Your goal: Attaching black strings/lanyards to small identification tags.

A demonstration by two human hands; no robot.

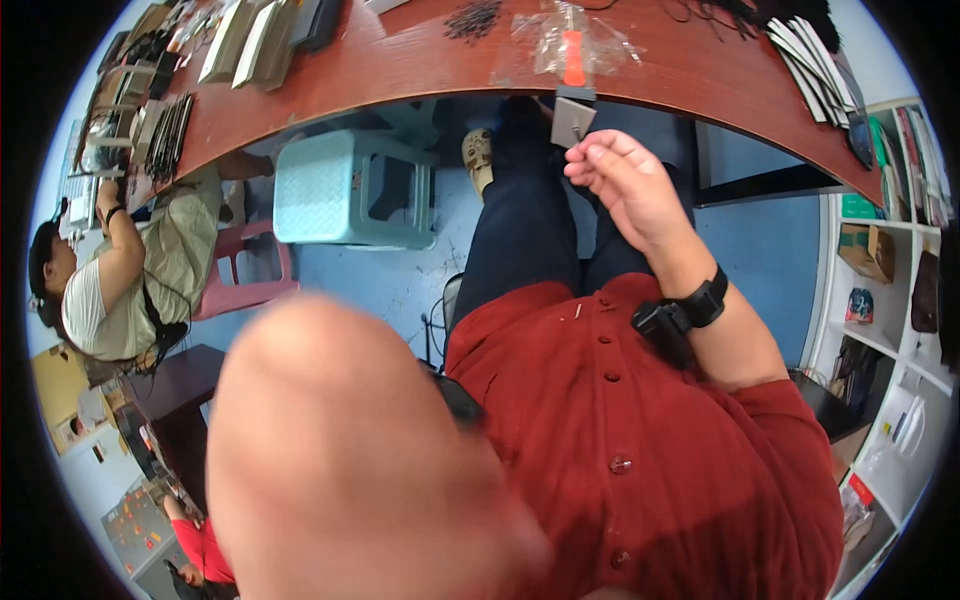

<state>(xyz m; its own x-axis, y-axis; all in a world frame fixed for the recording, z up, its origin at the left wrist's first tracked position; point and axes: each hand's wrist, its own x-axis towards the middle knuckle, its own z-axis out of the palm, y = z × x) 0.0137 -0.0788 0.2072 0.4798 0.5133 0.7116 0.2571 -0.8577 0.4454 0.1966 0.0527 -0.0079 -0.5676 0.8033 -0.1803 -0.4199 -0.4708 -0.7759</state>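
My right hand (625,185) reaches up to the table's front edge, its thumb and fingertips pinched together. At the fingertips shows a small dark pin-like piece (577,133), too small to name. Right behind it, a grey metal plate (567,118) hangs at the table edge, below a dark block. A tool with an orange-red handle (573,58) lies above that block, amid crumpled clear plastic (540,45). Large and blurred at lower left, my left arm or hand (330,440) is very close to the camera; no fingers can be made out.
Small black parts (472,20) lie in a pile on the reddish table (400,60). White strips (810,70) are stacked at right, boxes (262,45) at left. A light blue stool (320,190) stands beneath. Another person (120,270) sits at left; white shelves (890,300) stand at right.
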